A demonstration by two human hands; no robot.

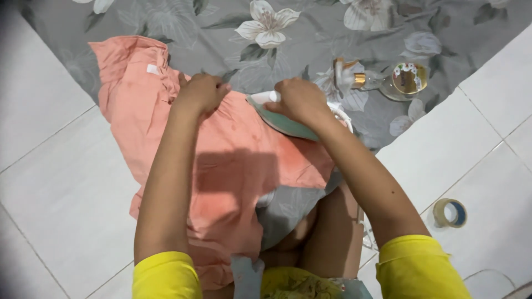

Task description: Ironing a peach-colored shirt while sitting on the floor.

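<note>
Both arms extend forward from yellow short sleeves at the 6 o'clock edge of the head view, forearms bare and nearly straight, converging slightly toward 12 o'clock. The left hand (pixel 202 91) sits just left of centre at about 11 o'clock, palm down, knuckles up, fingers curled inward into a loose fist with the wrist in line with the forearm. The right hand (pixel 299 99) sits just right of centre at about 1 o'clock, palm down, grip closed with fingers wrapped under and the thumb side facing the left hand; the two hands are near each other but apart.
</note>
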